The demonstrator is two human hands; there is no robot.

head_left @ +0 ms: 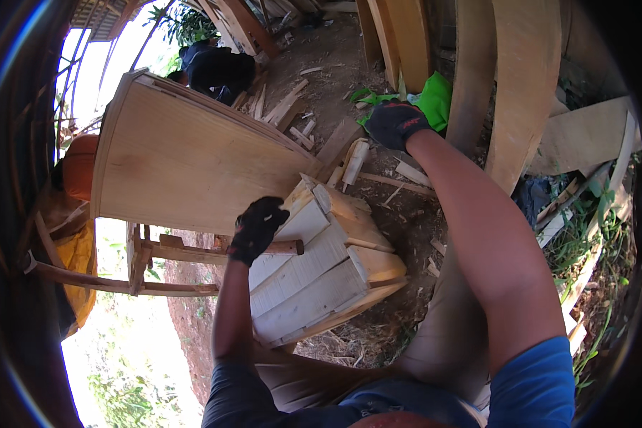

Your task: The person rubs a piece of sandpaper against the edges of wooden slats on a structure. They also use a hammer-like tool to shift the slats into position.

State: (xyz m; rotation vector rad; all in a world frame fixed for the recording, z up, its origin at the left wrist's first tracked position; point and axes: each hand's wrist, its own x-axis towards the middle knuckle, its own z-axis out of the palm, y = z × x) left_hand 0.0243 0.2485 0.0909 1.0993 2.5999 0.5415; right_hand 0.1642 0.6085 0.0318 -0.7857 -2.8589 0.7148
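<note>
My left hand (258, 222), in a dark glove, is above the near left part of a pale planked wooden piece (307, 274). Its fingers are loosely bent, with a gap between them and nothing visible inside. A reddish-brown wooden bar end (287, 247) pokes out from behind the heel of that hand, and whether the hand bears on it is unclear. Stretched far forward, my right hand (396, 123), also gloved, is at a bright green bag or cloth (435, 102). Its fingertips are hidden, so their grip does not show.
A large flat wooden panel (192, 157) stands at left, beside a slim wooden frame (137, 267). Offcuts (355, 162) litter the dirt floor ahead. Tall boards (521, 78) lean at right, a dark bag (217, 68) lies at the back, and weeds (606, 242) grow at right.
</note>
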